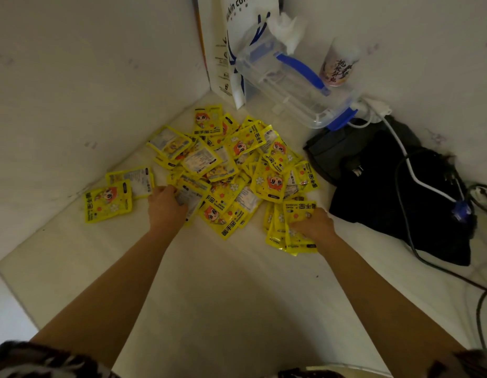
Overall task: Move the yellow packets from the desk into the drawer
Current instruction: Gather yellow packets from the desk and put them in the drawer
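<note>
Desk (209, 282): 2 hands among packets (236, 165)

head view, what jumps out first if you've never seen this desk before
A big heap of yellow hand warmer packets fills the white desk's far corner, with both hands in its near edge: the left hand lies on packets at the left, the right hand grips a small stack at the right. Behind stands a clear plastic box with blue handle, and a black bag draped with cables lies to the right.

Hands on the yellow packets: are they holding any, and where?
The right hand grips a small stack of yellow packets at its right edge. The left hand rests on the pile; a hold cannot be told.
</note>
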Tool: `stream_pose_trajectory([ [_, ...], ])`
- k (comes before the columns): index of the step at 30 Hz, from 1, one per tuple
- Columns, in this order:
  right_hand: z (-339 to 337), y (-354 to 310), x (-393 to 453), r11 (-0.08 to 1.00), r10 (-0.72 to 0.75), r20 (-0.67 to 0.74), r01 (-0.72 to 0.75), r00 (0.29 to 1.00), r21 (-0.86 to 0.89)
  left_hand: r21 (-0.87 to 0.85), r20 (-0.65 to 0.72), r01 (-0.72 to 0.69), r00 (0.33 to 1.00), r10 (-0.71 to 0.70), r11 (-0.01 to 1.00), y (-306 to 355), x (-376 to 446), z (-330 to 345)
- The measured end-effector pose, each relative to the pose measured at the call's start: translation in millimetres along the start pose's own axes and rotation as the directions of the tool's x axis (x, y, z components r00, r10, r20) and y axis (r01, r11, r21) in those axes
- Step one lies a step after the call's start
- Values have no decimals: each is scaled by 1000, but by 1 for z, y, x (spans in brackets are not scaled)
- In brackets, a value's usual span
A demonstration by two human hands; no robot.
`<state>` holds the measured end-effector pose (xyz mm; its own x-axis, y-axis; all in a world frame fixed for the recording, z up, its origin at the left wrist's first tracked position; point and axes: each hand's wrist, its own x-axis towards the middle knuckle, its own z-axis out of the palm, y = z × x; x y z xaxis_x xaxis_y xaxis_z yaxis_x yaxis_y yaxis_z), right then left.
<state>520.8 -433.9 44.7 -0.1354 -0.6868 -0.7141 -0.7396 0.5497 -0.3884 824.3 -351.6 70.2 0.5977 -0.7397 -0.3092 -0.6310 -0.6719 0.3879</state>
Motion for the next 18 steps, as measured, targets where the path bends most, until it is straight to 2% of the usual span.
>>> stream_pose_trajectory([
  [3, -1, -5, -5, 998, -61, -38, 62, 997, 23, 21, -43, 4, 999, -3, 1000, 4, -9, 5],
  [8, 0, -5, 2, 981, -30, 11, 27, 1000, 191, 7, -100, -35, 994, 35, 999, 2, -18, 12],
  [10, 4, 4, 21, 963, -28, 26, 20, 999, 267, -31, -92, -19, 996, 16, 999, 2, -18, 12],
  [13, -3, -12, -6, 957, -10, 39, -1, 999, 291, -19, -16, 48, 999, -48, 999, 3, -13, 10],
  [18, -4, -17, -23, 941, 8, 10, -11, 1000, 338, 28, -2, 35, 999, -35, 999, 1, -15, 10],
])
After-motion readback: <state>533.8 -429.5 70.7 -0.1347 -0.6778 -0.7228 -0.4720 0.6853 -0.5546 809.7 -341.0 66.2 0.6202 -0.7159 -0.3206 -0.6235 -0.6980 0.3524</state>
